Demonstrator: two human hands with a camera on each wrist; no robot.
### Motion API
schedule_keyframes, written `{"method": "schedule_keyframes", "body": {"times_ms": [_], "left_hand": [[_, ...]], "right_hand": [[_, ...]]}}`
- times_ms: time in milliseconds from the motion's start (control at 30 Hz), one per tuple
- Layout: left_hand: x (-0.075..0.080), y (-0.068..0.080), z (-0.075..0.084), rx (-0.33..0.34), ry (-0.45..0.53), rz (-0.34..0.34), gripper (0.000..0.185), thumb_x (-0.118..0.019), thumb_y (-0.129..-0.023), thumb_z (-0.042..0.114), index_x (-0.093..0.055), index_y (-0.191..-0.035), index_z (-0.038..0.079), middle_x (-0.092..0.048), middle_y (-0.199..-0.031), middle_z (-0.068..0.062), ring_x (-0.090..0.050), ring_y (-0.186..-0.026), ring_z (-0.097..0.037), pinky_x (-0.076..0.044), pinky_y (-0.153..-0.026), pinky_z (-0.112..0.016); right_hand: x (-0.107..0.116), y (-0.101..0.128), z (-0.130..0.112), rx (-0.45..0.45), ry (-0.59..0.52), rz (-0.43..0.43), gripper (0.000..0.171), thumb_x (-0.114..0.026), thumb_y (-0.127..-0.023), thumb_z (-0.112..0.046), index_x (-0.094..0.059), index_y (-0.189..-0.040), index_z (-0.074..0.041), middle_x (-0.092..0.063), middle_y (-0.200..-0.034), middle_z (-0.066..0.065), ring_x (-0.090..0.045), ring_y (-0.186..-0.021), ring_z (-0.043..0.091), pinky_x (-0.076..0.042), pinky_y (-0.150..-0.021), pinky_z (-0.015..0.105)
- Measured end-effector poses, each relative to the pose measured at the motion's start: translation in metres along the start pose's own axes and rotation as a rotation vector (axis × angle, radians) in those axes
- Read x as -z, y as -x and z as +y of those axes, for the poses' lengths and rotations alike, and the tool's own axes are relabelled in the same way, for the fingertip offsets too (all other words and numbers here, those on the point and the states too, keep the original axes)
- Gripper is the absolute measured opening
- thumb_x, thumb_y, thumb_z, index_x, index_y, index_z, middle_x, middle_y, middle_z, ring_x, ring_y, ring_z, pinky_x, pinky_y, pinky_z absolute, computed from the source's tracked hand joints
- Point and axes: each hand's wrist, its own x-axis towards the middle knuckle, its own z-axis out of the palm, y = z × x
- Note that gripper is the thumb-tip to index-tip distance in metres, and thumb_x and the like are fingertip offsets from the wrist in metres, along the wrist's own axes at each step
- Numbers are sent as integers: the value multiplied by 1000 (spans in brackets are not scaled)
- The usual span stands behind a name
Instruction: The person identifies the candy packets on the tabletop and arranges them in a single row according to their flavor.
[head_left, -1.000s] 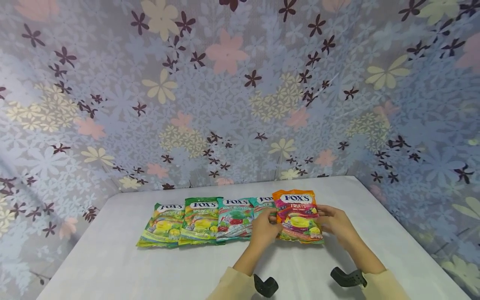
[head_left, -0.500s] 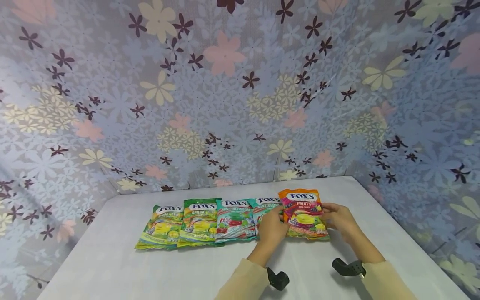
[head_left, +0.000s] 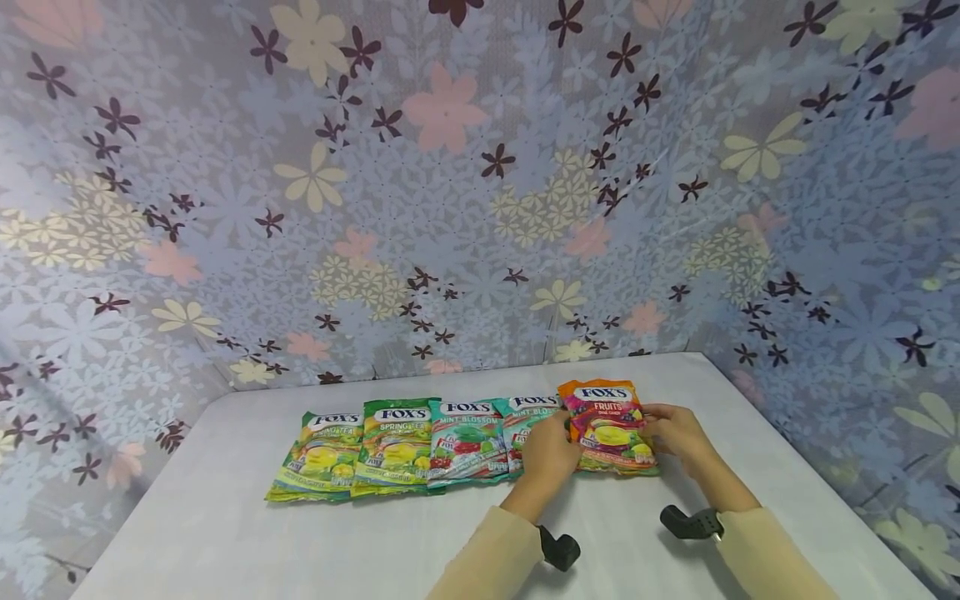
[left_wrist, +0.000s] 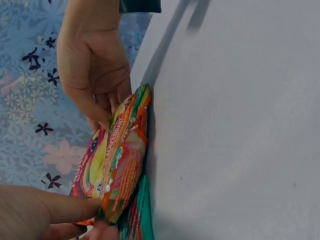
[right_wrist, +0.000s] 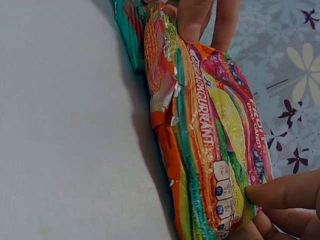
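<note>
Both hands are holding the orange fruit bag [head_left: 609, 427] at the right end of a row of candy bags on the white table [head_left: 225, 533]. Left hand [head_left: 550, 454] is pinching the bag's left edge, thumb and fingers curled round it; in the left wrist view the fingertips [left_wrist: 75, 209] are pressing into the near corner. Right hand [head_left: 675, 435] is gripping the right edge the same way, fingers [right_wrist: 285, 192] closing on the lower corner. The bag is resting low on the table, its left side overlapping the teal mint bag [head_left: 528, 425] next to it.

Risks, as judged:
- The bag is lying partly on the mint bag; sliding it left is likely to drag or skew that neighbour and disturb the row, including the second mint bag [head_left: 468, 440] and the two green bags [head_left: 360, 450].
- The wrapper is looking glossy; a light edge pinch may be slipping, letting one side drop crooked.
- Squeezing harder could be crushing the sweets or crumpling the seam.
</note>
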Motion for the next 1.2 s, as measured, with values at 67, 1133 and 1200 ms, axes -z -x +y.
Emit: {"method": "schedule_keyframes", "body": {"times_ms": [67,1133,1200], "left_hand": [[0,0,-1,-1,-14,-14,45,-80,-74,10,-69,-117,4,-70,-80,-3,-62,-72,-14,-48,-53,-29],[0,1,-18,-45,258,-54,47,-66,-86,5,-56,-131,-4,-56,-66,-1,-47,-49,-9,-38,-42,-23],[9,1,-24,-67,328,-58,47,-63,-88,3,-53,-133,-7,-54,-64,1,-40,-44,-5,-34,-41,-20]], "right_hand": [[0,-1,0,4,9,0,56,-56,-89,-3,-38,-139,13,-42,-137,33,-47,-119,44,-47,-93,51],[-17,1,4,93,117,176,42,-57,-88,-4,-52,-126,14,-59,-114,29,-55,-101,36,-46,-76,38],[-17,2,4,100,104,183,43,-59,-88,-4,-52,-126,14,-59,-112,29,-55,-99,35,-45,-73,34]]}}
